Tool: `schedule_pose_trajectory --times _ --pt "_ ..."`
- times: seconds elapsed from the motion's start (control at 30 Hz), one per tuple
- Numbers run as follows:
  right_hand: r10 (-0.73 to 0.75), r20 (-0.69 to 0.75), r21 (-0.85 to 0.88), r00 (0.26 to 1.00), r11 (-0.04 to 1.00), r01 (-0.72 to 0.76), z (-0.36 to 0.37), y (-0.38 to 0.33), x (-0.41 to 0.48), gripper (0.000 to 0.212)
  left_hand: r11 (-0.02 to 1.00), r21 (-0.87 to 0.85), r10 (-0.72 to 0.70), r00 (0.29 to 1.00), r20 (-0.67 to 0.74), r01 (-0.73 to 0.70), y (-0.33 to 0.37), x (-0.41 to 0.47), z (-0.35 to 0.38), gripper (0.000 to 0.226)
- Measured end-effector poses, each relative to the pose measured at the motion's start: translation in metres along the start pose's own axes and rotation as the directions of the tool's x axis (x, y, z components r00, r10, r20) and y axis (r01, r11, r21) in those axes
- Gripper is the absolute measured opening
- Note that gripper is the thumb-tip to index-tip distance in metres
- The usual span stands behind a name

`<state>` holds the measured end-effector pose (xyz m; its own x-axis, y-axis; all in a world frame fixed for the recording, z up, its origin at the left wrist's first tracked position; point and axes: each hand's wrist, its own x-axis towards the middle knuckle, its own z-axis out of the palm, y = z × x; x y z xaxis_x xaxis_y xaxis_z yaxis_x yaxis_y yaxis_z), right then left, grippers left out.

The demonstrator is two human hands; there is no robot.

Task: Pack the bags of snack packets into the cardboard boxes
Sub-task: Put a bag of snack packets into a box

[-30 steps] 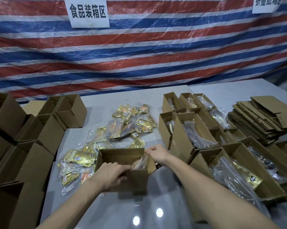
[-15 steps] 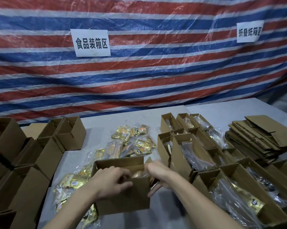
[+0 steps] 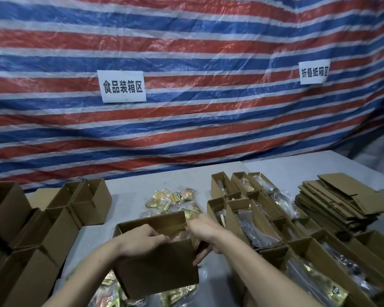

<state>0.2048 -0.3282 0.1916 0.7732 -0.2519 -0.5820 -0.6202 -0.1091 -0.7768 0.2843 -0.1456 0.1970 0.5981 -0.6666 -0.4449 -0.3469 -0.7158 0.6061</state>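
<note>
Your 2 hands grip 1 cardboard box (image 3: 157,262): left hand (image 3: 142,240) curled over its near rim, right hand (image 3: 205,231) clasping its right side. A bag of snack packets (image 3: 178,235) sits inside; I judge closing the flaps comes next.

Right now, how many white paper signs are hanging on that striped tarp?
2. One sign hangs left of centre on the tarp, above the loose snack bags. The other sign hangs far right, above the flattened cardboard stack. None looks hidden.

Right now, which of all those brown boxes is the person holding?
The open box in the middle front, between both hands: left hand on its near rim, right hand at its right side. The other boxes sit untouched at the sides.
</note>
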Motion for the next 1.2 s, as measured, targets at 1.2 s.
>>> schedule_pose_trajectory --times 1.2 --pt "0.336 0.011 -0.082 0.942 0.939 -0.334 -0.014 0.169 0.106 0.032 0.966 -0.187 -0.231 0.927 -0.295 0.181 -0.133 0.136 0.132 0.005"
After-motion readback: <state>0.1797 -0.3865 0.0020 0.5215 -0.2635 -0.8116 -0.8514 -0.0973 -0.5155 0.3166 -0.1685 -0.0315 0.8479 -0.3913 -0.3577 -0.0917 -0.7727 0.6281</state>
